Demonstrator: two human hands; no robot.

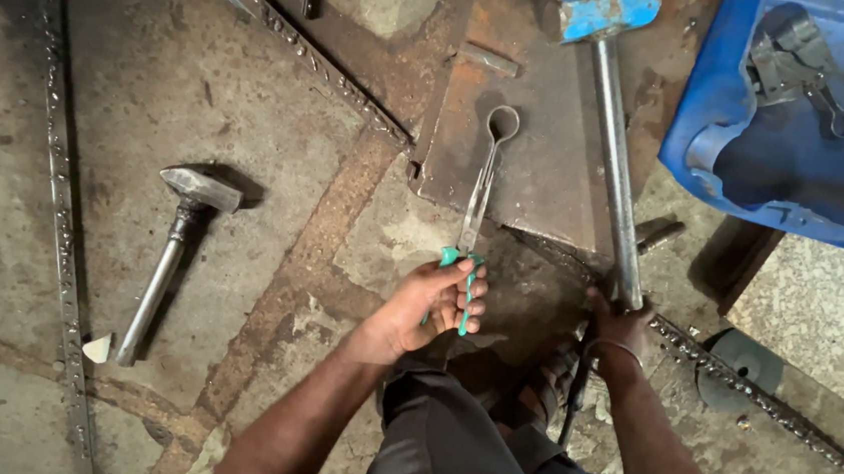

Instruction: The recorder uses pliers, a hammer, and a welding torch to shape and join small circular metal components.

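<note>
L hand is wrapped tight round the green-sleeved handles of long steel tongs w/ a ring-shaped tip; tongs point to 12 o'clock, tip lying on a rusty flat steel plate. R hand grips the lower end of a blue-headed sledgehammer w/ steel pipe shaft, head at 12 o'clock. Blue plastic tub at 2 o'clock holds dark metal pieces, prob. ring-ended parts. Small grey hammer lies at 9 o'clock.
</note>
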